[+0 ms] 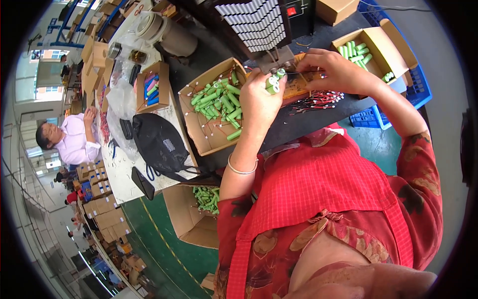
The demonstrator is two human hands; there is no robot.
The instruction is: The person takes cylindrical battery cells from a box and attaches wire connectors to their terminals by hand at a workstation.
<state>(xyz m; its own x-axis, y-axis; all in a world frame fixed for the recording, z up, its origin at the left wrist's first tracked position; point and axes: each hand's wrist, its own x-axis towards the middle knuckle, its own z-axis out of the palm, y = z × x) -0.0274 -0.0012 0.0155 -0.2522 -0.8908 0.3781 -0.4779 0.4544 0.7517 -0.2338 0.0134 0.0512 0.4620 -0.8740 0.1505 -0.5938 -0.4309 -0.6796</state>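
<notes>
In front of the machine (273, 56), my left hand (261, 102) grips green battery cells (273, 85) with their pale ends toward me. My right hand (331, 71) is just right of them, fingertips pinched together near the machine's lower front. What those fingertips hold is too small to make out. Below my right hand lies a bundle of thin red and black wires with white connectors (321, 100). An orange-brown tray (295, 94) sits between my hands, partly hidden by them. Left of my left hand, a cardboard box (205, 133) holds many green cells with wires attached.
At the right, an open carton (379, 44) of green cells rests by a blue crate (423, 87). To the left are a black mesh bag (158, 144), a phone (143, 183), a small box of colored cells (160, 103) and a large flask (174, 37). Another person (74, 134) sits farther left.
</notes>
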